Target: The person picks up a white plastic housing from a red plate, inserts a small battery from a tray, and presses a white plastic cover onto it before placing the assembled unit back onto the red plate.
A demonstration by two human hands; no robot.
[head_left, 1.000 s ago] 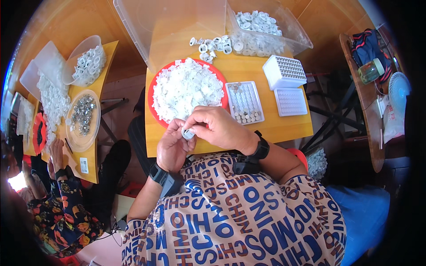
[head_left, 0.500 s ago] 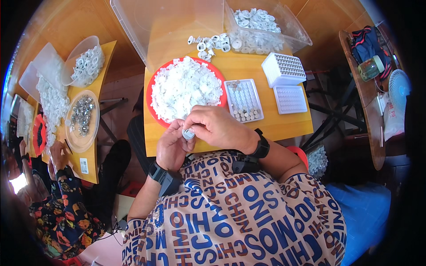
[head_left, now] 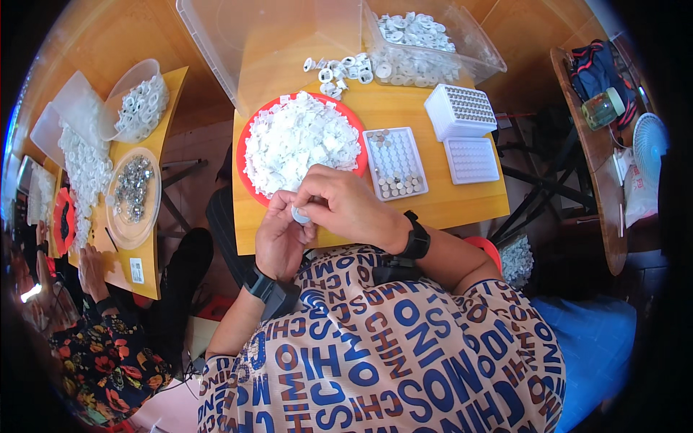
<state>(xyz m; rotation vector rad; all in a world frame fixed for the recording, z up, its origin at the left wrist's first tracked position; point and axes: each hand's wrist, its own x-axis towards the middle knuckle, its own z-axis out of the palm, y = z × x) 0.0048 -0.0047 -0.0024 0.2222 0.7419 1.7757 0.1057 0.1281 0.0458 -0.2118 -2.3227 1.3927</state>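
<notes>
Whitish round piece [head_left: 297, 215] is sitting between the two hands, just off the near edge of the red plate. Left hand [head_left: 280, 232] is holding it from the left, thumb and fingers curling in, nearly closed. Right hand [head_left: 351, 204] is pressing from the other side, thumb and index pinching closed on it, other fingers folding in. Finer detail is hiding behind the fingers.

Red plate [head_left: 352, 115] is lying just beyond the hands, carrying a heap of small white pieces [head_left: 302, 144]. To its right, white tray [head_left: 399, 153] is holding small round discs [head_left: 401, 186], mostly along its near end. Further right, tray stack [head_left: 469, 128] is standing behind a single shallow tray [head_left: 471, 160]. Loose white parts [head_left: 338, 74] are lying behind the plate, near a clear bin [head_left: 482, 58] that is holding more. At left, a co-worker's hand [head_left: 92, 273] is resting on another table [head_left: 148, 249].
</notes>
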